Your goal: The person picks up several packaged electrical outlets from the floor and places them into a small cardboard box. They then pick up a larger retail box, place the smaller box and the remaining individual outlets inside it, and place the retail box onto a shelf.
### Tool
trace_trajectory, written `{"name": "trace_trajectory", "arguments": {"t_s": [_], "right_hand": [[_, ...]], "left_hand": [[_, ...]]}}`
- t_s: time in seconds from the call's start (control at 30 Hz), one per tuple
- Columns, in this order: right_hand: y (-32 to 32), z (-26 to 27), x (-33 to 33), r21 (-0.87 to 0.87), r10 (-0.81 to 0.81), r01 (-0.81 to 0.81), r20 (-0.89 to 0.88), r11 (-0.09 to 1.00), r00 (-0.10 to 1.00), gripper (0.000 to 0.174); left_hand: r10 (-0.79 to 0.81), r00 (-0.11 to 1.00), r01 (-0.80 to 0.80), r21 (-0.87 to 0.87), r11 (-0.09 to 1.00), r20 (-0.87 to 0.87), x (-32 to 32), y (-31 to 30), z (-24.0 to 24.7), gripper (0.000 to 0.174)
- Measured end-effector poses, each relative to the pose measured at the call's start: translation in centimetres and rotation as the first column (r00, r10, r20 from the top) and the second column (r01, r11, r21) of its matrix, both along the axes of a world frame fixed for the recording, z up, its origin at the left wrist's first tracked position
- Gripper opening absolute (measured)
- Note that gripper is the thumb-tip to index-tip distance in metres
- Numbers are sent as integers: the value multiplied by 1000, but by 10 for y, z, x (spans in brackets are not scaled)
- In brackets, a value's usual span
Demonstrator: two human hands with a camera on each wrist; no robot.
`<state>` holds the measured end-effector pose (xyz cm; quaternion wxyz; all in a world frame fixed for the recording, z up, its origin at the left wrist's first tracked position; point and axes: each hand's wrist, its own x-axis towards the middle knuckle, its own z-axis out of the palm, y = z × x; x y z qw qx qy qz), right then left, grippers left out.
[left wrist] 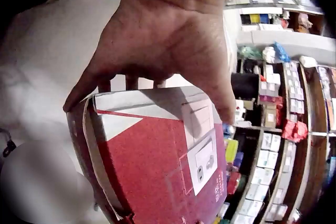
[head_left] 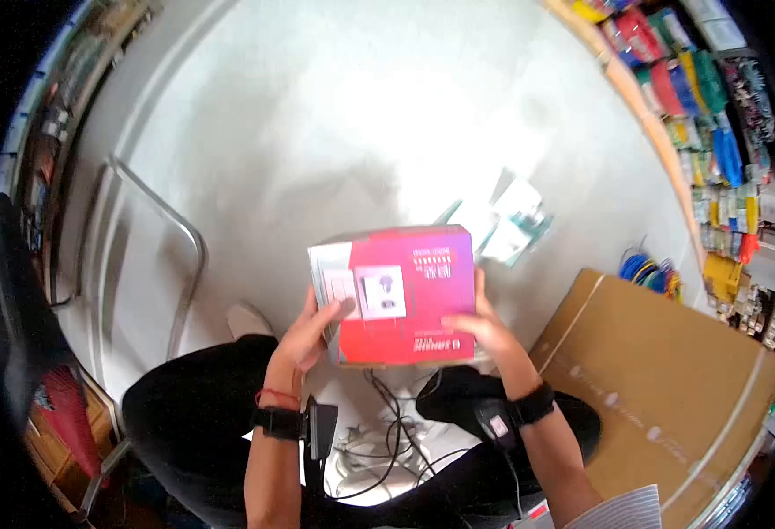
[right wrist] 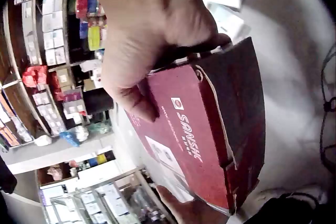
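Observation:
A red and purple printed box (head_left: 387,339) is held between both hands above the lap, its lettering upside down in the head view. The left hand (head_left: 306,333) grips its left end, thumb on the printed top. Opposite it, the right hand (head_left: 490,328) holds the right end, thumb lying on the top face. In the left wrist view the left hand (left wrist: 163,45) spans the end of the box (left wrist: 147,155), fingers partly hidden behind it. The right wrist view shows the right hand (right wrist: 152,40) round the box (right wrist: 184,108), whose edges look worn.
Small white and green packages (head_left: 515,225) lie on the pale floor beyond the box. A large cardboard carton (head_left: 661,379) stands at the right, beside shelves of colourful packets (head_left: 696,97). Black cables (head_left: 396,432) hang between the legs. A metal-framed chair (head_left: 162,207) is at the left.

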<state>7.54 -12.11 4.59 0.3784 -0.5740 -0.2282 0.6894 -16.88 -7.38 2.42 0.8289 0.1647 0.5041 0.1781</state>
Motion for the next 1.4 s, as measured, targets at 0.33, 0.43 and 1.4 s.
{"name": "trace_trajectory", "arguments": {"t_s": [0.33,0.43,1.4], "right_hand": [[-35,390,72,123,-610,612,-51,782,790,71],[-57,484,104,103,-729,744,-149,661,668,67],[340,559,191,105,-612,676,-342,729,713,51]], "left_hand": [[-630,776,622,183,761,-19,122,85,367,71],[-673,728,565,438,699,133,165,84,452,61],[-295,940,178,491,853,171,228,505,644,52]]}}
